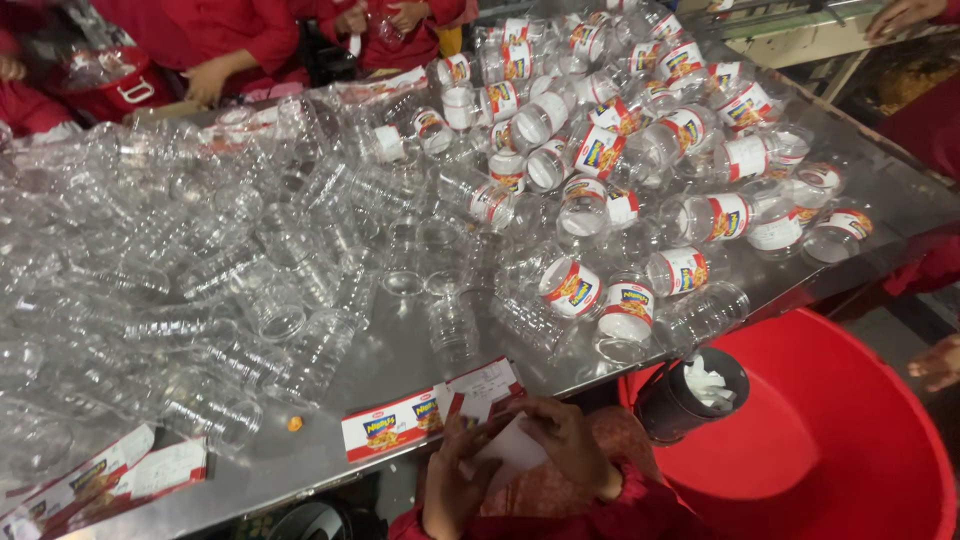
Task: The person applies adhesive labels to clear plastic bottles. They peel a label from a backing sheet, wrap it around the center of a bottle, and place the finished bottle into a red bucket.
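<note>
Both hands low at the near table edge: left hand and right hand pinch a white label backing sheet between them, fingers curled on it. Just left lies a red-and-yellow label strip; clear plastic jars crowd beyond.

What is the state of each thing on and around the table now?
Left hand: holding a white backing paper.
Right hand: pinching the same paper.
Clear jars: bare, piled on their sides.
Labelled jars: labels on, no lids, heaped.
Label strip: flat at the table edge.
Red tub: holds a dark cup with white scraps.
</note>
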